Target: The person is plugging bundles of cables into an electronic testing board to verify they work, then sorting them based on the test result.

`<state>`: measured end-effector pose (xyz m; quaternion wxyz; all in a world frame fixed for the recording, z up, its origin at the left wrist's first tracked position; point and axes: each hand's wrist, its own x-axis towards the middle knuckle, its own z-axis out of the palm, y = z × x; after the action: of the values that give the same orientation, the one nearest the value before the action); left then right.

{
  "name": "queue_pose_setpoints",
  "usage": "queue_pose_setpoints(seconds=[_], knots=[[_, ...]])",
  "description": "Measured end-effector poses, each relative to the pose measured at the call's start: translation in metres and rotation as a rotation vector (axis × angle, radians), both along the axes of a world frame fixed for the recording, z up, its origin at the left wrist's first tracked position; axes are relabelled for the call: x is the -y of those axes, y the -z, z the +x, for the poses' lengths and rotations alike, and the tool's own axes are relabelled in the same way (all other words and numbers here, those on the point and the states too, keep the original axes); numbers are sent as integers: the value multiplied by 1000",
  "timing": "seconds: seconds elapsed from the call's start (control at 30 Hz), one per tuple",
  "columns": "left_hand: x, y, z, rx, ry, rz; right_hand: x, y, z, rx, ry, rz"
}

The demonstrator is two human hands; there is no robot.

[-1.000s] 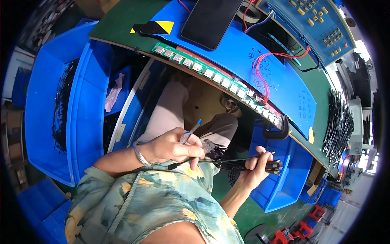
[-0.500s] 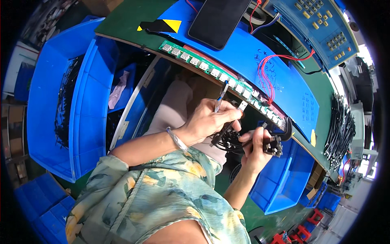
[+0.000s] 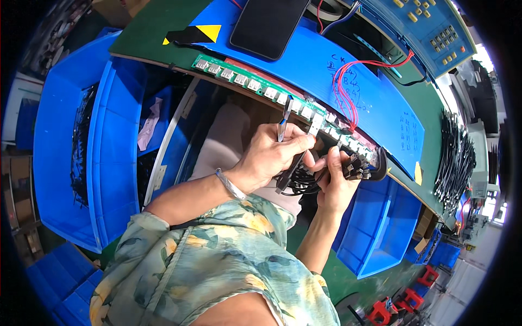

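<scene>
My left hand (image 3: 274, 152) is closed, pinching a cable's flat pale USB plug (image 3: 314, 128) at the front edge of a green circuit board (image 3: 262, 81) lined with white sockets. A pen (image 3: 283, 120) is tucked between the same fingers, pointing up. My right hand (image 3: 337, 185) is closed around a bundle of black cables, whose dark plugs (image 3: 356, 167) stick out on its right side. Its thumb and finger reach up to the board's edge; the tip they pinch is mostly hidden. Loops of black cable (image 3: 300, 180) hang between my hands.
A black phone (image 3: 266, 27) lies on a blue sheet (image 3: 310, 60) behind the board. Red wires (image 3: 348, 81) run to a blue tester (image 3: 435, 35). Blue bins (image 3: 117, 157) stand at left, another bin (image 3: 375, 228) under the table at right. Black cables (image 3: 454, 157) lie at far right.
My right hand has moved up and left, bringing its fingertips to the board's edge. My left hand keeps its pinch close to the board. The whole view has shifted slightly.
</scene>
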<state>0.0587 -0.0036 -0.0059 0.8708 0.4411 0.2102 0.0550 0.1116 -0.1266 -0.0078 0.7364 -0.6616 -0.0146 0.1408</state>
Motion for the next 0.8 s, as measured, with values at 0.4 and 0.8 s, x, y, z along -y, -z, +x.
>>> queue_pose_setpoints(seconds=[0.4,0.8], knots=[[-4,-1,8,49,-6,34,5,9,5,-61,-126,195],[-5,-3,9,21,2,48,-3,7,5,-124,-81,338]])
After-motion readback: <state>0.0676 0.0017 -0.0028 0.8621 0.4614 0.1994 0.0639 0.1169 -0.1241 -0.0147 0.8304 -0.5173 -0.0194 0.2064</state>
